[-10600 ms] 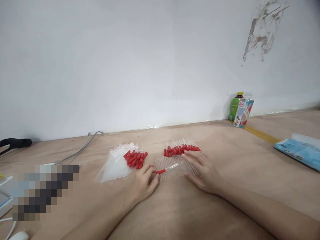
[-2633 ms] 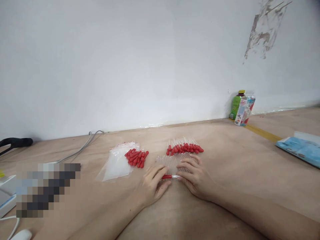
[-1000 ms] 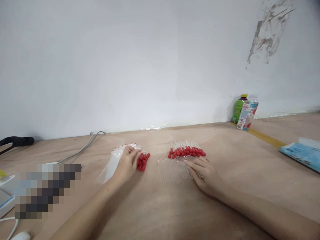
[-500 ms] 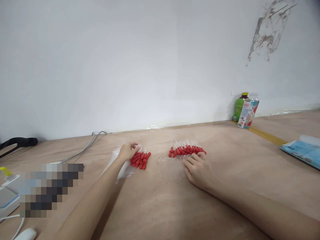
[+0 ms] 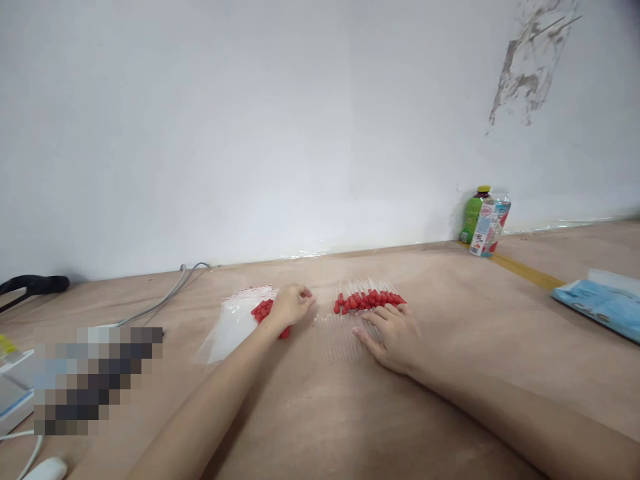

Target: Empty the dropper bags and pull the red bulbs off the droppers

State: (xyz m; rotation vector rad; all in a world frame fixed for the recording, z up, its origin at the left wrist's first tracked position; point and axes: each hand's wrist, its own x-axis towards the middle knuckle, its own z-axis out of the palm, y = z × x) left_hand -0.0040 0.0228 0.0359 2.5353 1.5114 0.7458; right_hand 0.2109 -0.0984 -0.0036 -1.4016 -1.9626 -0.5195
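Note:
My left hand (image 5: 289, 307) hovers over a pile of loose red rubber caps (image 5: 261, 310), fingers curled together in a pinch; a red cap peeks out near its fingertips. The caps lie on a clear zip bag (image 5: 235, 324). My right hand (image 5: 393, 333) rests flat with fingers spread on a row of bare clear glass tubes (image 5: 337, 330). Just beyond it lies a row of finished tubes with red caps fitted (image 5: 367, 300).
Two drink bottles (image 5: 484, 220) stand against the white wall at the right. A blue packet (image 5: 597, 303) lies at the far right. Grey cables (image 5: 167, 293) run along the left, with a white device (image 5: 13, 400) at the left edge.
My left hand has moved right across the loose caps, from the bag's far edge toward the tubes, with its fingers now pinched. My right hand stays on the bare tubes.

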